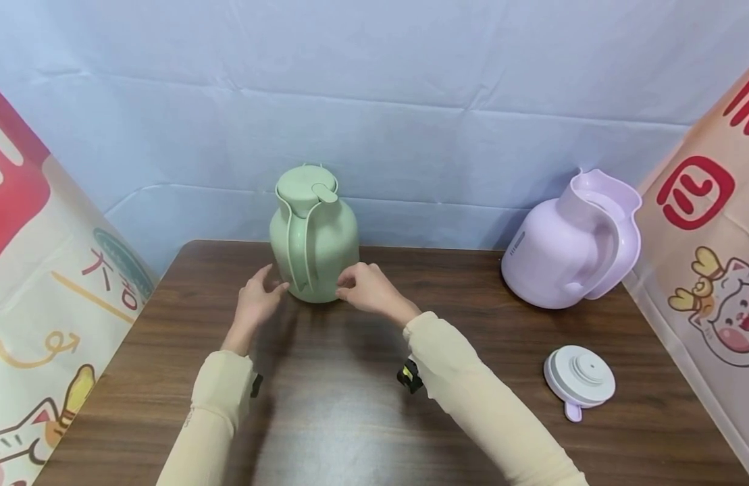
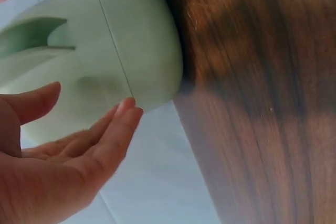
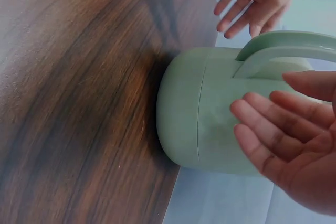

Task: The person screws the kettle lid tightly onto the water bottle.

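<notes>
So we've got a green jug (image 1: 336, 246) standing upright on the brown wood surface (image 1: 325, 425), left of the middle and near the back edge. Its handle (image 1: 296, 246) faces us and its lid (image 1: 302, 182) sits in the neck, little tab sticking out.

Our left hand (image 1: 255, 304) is just to the jug's left, low down, and our right hand (image 1: 372, 290) is by its lower right side. The grip is released on both — fingers loose, thumbs apart from them, neither one grasping anything. We honestly can't tell if any fingertip touches the jug.

Over on the right, well apart from us, there's a purple jug (image 1: 538, 253) near the back edge too, its handle toward the right and front. In front of it a purple lid (image 1: 583, 374) lies upside down, pale underside up. Behind everything hangs a light blue sheet (image 1: 410, 135) — plus cartoon prints (image 1: 741, 324) on both sides.
</notes>
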Action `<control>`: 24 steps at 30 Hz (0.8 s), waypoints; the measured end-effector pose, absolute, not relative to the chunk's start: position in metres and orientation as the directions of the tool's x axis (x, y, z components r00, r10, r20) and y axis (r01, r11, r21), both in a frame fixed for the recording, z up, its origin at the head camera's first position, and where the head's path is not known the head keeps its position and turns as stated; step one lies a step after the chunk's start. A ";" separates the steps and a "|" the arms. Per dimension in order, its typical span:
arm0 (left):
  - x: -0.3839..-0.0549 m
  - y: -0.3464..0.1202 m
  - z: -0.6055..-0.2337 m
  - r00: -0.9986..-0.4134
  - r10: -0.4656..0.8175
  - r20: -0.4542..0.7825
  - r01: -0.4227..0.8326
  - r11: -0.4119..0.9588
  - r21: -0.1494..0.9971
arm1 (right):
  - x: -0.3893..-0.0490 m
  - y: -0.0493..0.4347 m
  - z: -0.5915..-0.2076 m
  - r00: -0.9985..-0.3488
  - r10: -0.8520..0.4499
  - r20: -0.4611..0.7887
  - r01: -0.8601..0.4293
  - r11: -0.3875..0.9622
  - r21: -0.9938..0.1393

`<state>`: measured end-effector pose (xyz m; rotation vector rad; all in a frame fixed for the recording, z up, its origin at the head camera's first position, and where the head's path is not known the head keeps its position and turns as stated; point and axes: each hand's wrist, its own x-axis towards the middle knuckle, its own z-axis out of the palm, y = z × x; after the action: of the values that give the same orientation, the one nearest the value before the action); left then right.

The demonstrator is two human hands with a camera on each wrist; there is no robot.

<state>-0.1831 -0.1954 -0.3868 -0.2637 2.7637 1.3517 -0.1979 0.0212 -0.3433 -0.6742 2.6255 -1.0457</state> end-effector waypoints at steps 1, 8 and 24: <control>-0.181 -0.195 -0.387 -0.982 -0.136 -0.134 -0.189 0.599 0.778 | -0.197 0.024 -0.344 -0.869 -0.491 -0.052 -0.323 0.645 -0.692; -0.164 -0.186 -0.391 -0.980 -0.121 -0.158 -0.199 0.607 0.770 | -0.187 0.038 -0.346 -0.888 -0.446 -0.108 -0.249 0.666 -0.703; -0.135 -0.157 -0.402 -0.994 -0.043 -0.096 -0.102 0.630 0.770 | -0.164 0.065 -0.360 -0.896 -0.426 -0.130 -0.240 0.708 -0.664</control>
<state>-0.1348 -0.1568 -0.4016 -0.1228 2.7737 1.3161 -0.1642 0.0647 -0.3600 -0.5270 2.6433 -0.9714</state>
